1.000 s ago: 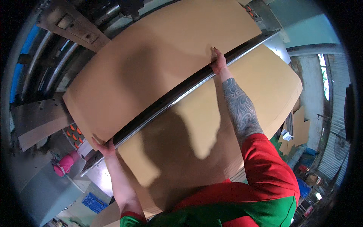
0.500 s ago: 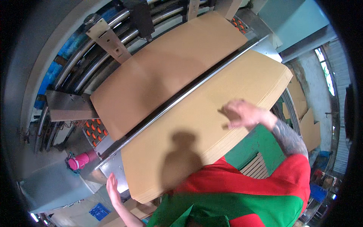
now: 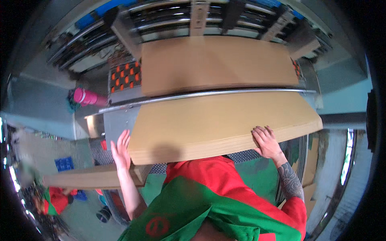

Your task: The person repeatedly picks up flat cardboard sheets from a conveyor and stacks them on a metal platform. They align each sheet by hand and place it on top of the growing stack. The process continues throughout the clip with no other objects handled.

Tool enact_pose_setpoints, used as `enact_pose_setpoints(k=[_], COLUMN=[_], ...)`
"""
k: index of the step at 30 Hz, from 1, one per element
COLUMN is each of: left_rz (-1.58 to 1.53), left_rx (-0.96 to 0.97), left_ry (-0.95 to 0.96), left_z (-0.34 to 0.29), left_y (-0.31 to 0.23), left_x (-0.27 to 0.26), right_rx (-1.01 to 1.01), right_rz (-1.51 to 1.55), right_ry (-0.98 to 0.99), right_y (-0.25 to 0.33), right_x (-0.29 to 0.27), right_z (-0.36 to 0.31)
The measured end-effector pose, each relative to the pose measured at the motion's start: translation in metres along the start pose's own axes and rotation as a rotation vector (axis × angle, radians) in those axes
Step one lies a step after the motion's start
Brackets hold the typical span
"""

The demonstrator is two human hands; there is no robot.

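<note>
A thick stack of brown cardboard sheets [image 3: 209,116] lies in front of me, its layered near edge toward my body. Against its left end rests my left hand [image 3: 122,152], upright with the fingers stretched out. My right hand [image 3: 265,141] lies on the stack's near edge toward the right, fingers spread over the top and thumb down by the front face. Beyond a long metal bar [image 3: 209,94], another brown cardboard surface [image 3: 217,64] lies on the machine; whether it joins the stack under the bar is hidden.
Metal guide plates [image 3: 198,20] and rollers stand at the back. Orange rollers [image 3: 128,76] show left of the cardboard, near a pink bottle [image 3: 86,96]. More stacked cardboard [image 3: 84,178] extends at lower left, with another person [image 3: 58,200] beyond it.
My view has turned, so the bar now runs nearly level. My right hand has come down onto the stack's near edge, and my left hand has moved in against its left end.
</note>
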State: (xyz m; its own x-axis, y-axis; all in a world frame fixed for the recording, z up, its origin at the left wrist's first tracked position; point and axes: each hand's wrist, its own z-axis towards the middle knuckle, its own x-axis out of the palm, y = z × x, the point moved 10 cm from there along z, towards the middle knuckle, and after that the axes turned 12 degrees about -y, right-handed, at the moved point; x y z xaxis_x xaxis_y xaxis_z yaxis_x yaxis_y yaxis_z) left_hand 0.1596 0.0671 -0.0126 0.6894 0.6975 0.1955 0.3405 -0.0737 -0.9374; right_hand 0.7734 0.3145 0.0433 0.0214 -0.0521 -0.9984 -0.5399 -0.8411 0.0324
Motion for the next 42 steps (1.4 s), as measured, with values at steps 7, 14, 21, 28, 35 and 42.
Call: enact_pose_setpoints(k=[7, 14, 21, 28, 35, 42], left_rz=[0.325, 0.634, 0.407, 1.094, 0.002, -0.288], left_rx=[-0.209, -0.160, 0.467, 0.038, -0.931, -0.277], left_ry=[-0.337, -0.381, -0.973, -0.499, -1.334, -1.473], left_z=[0.009, -0.019, -0.122, -0.330, -0.696, -0.447], left_y=[0.026, 0.028, -0.035, 0.298, 0.482, 0.317], left_x=[-0.017, -0.034, -0.016, 0.075, 0.015, -0.073], right_rx=[0.087, 0.089, 0.041, -0.088, 0.020, 0.016], right_rz=[-0.057, 0.095, 0.074, 0.053, 0.120, 0.120], right_ry=[-0.080, -0.091, -0.212, -0.378, -0.382, -0.382], right_y=[-0.004, -0.003, -0.075, -0.100, -0.104, -0.105], right_x=[0.008, -0.003, -0.075, -0.105, -0.096, -0.097], right_z=[0.007, -0.010, 0.111, 0.168, 0.159, 0.165])
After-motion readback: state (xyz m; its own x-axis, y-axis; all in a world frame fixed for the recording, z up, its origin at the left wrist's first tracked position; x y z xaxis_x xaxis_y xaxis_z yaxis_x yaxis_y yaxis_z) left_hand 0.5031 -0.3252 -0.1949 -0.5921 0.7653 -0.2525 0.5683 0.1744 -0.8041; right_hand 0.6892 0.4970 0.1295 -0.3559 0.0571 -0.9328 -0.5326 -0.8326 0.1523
